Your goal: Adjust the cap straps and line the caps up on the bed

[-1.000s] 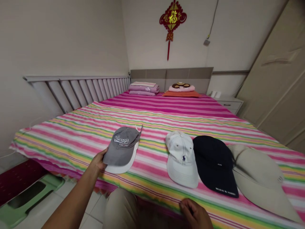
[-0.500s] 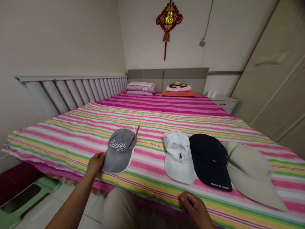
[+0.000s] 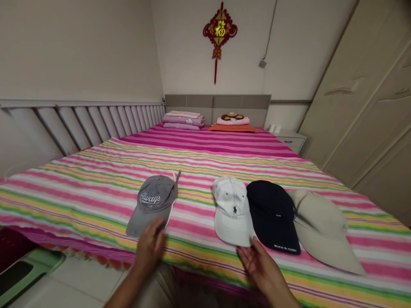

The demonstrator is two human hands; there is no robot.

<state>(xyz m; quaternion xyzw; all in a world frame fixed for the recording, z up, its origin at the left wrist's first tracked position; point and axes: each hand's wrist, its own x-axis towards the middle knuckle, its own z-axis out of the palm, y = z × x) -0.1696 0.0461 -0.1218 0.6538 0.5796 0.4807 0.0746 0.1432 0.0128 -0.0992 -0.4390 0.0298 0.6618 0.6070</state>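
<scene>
A grey cap with "Always" lettering lies at the left, brim toward me. My left hand, blurred by motion, is in front of its brim and covers part of the brim's right edge; whether its fingers grip anything is unclear. To the right lies a white cap with a small dark logo. My right hand has the front edge of that brim between thumb and fingers. Against the white cap rests a navy cap with lettering along its brim, then a beige cap overlapping it.
Striped bedding covers the bed. Folded lilac bedding and an orange and pink pile sit by the headboard. A radiator runs along the left wall; a green stool stands at lower left.
My left hand has let go of the grey cap's left brim edge and moved right. My right hand has opened from its curl and taken the white cap's brim. The view has shifted slightly right.
</scene>
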